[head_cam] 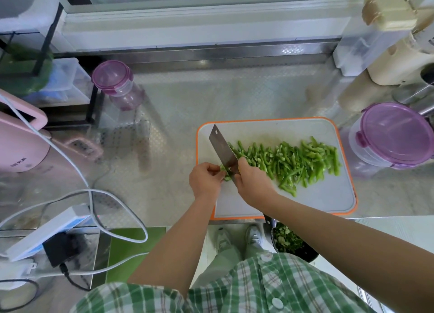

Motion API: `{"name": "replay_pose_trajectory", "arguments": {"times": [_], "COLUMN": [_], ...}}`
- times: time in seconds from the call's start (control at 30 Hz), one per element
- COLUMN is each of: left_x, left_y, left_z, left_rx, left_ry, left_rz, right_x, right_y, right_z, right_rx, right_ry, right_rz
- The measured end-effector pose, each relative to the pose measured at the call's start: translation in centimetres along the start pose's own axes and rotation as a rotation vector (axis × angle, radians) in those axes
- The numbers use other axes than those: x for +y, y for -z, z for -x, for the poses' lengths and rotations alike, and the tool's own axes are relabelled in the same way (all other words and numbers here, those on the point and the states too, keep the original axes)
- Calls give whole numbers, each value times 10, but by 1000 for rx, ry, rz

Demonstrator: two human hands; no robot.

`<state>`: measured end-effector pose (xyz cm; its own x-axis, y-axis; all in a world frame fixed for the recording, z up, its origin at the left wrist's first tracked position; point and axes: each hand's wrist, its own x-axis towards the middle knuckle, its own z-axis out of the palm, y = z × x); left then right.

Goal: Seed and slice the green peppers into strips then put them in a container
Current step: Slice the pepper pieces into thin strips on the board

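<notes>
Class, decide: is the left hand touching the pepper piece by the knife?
Touching. The head view shows the left hand pinching the pepper piece with its fingertips, no gap between them, right beside the knife.

Heap of green pepper strips across orange-rimmed cutting board.

Embossed steel counter under a white window sill, daylit; green floor mat below
</notes>
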<state>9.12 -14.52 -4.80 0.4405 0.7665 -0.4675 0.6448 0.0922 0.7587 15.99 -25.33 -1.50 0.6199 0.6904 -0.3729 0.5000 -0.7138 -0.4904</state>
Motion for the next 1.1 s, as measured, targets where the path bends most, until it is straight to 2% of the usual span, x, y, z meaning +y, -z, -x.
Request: {"name": "replay_pose_trajectory", "arguments": {"times": [0.13, 0.33, 0.53, 0.7, 0.97, 1.1], "left_x": [-3, 5, 3, 2, 1, -3], "left_y": [1, 3, 1, -1, -5, -7], "left_z": [-2, 1, 2, 3, 5, 2], "left_rx": [-6, -19, -14, -6, -4, 13], "left_ry": [2, -18, 4, 58, 54, 24], "left_rz": [-2, -69, -7, 119, 195, 147], "right_x": [-3, -9, 4, 4, -1, 0], "right_y": [-5, -15, -10, 2, 5, 2], "right_z": [-4, -8, -5, 1, 2, 7], "right_rx": [-12, 3, 131, 69, 10, -6], "right_ry": [-21, -72, -90, 17, -6, -15], "right_rz": [5, 159, -78, -64, -18, 2]}}
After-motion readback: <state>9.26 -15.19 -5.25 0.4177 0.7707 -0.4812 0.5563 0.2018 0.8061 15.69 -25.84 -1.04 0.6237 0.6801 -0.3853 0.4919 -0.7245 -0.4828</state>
